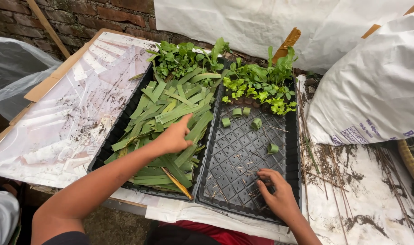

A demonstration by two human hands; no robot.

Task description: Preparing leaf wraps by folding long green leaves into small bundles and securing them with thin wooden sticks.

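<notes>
- The surface is a board under a soiled, pale printed sheet, set against a brick wall; white sacks stand at its right and back edges.
- Two black trays sit side by side on it, touching along their long edges. The left tray holds a heap of cut green leaf strips; the right tray has a gridded floor, largely bare.
- Leafy green seedlings fill the far ends of both trays, well apart from both hands.
- The leaf strips lie with their long axes running mostly from the person's near left toward the far right, overlapping one another. A browned strip lies at the near edge of the heap.
- The left hand rests on the middle of the heap, palm down, fingers spread and loosely open, fingertips touching the strips; nothing is clamped in it. It is plainly the nearer hand to the strips, which lie directly under and around it.
- The right hand is in the near part of the right tray, fingers curled downward among thin stick pins scattered on the grid. Whether a pin is pinched cannot be told; the fingertips are hidden.
- Small rolled leaf rings stand on the grid beyond the right hand, between it and the seedlings.
- Loose dry stalks and soil lie on the surface to the right of the trays.
</notes>
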